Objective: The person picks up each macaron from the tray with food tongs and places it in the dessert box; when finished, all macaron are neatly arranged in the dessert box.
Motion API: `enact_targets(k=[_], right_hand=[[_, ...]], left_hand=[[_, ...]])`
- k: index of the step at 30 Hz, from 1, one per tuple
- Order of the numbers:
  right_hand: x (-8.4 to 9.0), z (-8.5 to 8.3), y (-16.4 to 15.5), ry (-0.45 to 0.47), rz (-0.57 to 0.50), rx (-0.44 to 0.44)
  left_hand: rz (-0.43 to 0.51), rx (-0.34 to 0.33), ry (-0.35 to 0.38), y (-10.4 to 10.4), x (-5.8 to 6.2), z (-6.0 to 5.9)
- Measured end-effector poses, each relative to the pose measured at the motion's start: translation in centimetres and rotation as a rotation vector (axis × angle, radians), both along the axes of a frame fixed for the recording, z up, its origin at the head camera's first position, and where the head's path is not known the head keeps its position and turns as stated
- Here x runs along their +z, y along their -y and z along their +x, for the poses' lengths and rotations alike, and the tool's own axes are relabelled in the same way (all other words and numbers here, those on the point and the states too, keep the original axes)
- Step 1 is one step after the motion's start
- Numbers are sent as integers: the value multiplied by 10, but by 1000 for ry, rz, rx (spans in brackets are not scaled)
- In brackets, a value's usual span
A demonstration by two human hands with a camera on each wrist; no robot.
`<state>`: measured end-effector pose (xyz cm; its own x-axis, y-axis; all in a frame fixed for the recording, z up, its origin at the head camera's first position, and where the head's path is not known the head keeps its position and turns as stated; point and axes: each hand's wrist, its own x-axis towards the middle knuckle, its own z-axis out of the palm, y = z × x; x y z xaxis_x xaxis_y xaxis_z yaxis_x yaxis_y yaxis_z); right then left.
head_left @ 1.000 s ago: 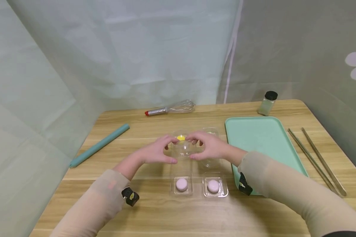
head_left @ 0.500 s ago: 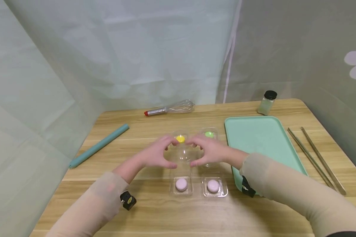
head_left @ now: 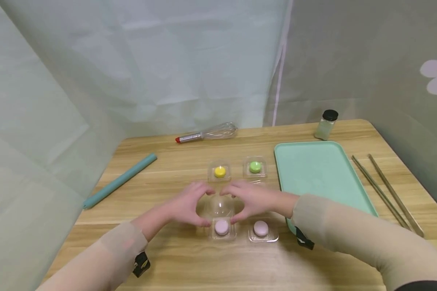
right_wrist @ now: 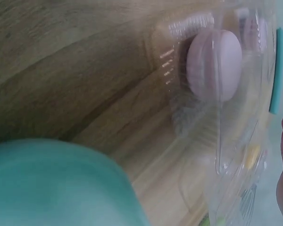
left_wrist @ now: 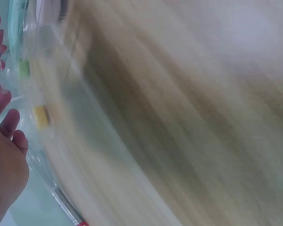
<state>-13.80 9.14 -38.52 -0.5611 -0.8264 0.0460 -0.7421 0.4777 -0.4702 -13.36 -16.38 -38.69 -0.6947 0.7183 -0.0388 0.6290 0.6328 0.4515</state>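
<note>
Both hands hold a clear plastic dome lid between them, fingers curled round its sides. My left hand grips its left side and my right hand its right. The lid sits just behind a pink macaron in a clear base. A second pink macaron lies to its right. Farther back are a yellow macaron and a green macaron, each in a clear base. The right wrist view shows a pink macaron under clear plastic. The left wrist view is blurred.
A mint green tray lies to the right, with long metal chopsticks beyond it. A small jar with a black cap and a whisk stand at the back. A teal rod lies on the left of the wooden table.
Both hands have drawn the clear lid toward me, from beside the yellow macaron to just behind the left pink one. The yellow and green macarons now show fully.
</note>
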Motion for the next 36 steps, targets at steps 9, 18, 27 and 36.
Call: enact_targets(k=[9,18,27,36], right_hand=[[-4,7,7,-61,81,24],[-8,15,11,-130,143,64],[-15,17,17,-119,244,79],[-15,19,18,-161,281,75]], left_hand=[[11,-31,-45,3,-7,11],[8,-19,-10,3,-22,22],[-32,-40,-27,1,-31,24],[-52,-38,-42,-3,-33,25]])
